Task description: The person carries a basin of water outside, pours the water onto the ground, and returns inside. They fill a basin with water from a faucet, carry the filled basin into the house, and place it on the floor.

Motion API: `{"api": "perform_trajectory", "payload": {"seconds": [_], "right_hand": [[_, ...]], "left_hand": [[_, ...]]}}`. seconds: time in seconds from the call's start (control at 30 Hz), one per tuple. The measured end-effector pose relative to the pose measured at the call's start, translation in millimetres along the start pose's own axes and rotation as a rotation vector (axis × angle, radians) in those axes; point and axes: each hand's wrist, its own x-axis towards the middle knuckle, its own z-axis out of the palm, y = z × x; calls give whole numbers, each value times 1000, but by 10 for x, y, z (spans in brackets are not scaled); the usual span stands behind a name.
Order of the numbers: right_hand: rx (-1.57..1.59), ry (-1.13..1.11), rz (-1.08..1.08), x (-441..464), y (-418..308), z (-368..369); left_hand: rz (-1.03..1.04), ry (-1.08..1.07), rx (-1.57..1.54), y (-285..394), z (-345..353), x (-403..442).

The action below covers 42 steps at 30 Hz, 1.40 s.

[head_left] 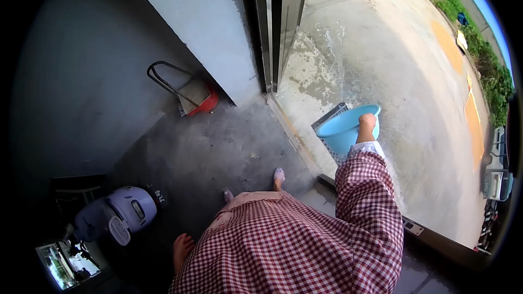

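Note:
A light blue plastic basin [344, 137] hangs tilted just outside the doorway. My right hand [368, 122] is closed around the right side of its rim, with the arm stretched out over the threshold. Under and behind the basin lies a dark patterned mat [330, 115], partly hidden by it. Low at my left side is my left hand [183, 247], its fingers slightly apart and nothing seen in them. The nearest thing to it is the checked red-and-white garment [272, 234] I wear. The inside of the basin is only partly visible.
An open door [287, 27] stands at the doorway's far side. By the wall sits a red object with a dark looped handle [204, 99]. A purple scooter-like vehicle [122, 212] is at the left. Outside, a concrete yard [414, 130] has wet patches; a vehicle [496, 174] stands right.

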Motion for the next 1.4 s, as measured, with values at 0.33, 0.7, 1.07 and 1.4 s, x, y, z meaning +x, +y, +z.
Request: {"api": "perform_trajectory", "payload": {"seconds": [0.33,0.7,1.07,1.4], "right_hand": [[443,-321,439,-2176,604,2573],[666,-1043,232,-6156,-182,6326],[433,-1204,219,-7352,-503,8205],[473,-1458,-21,-6682,580,6859]], "left_hand": [[-103,-78,-60,-757,-1169,1408],[15,79,136,-2582,-3497,2809],[-725,73,-105,-2868,-3383,2179],[-624,-69,129,-2691,-3732,2777]]}}
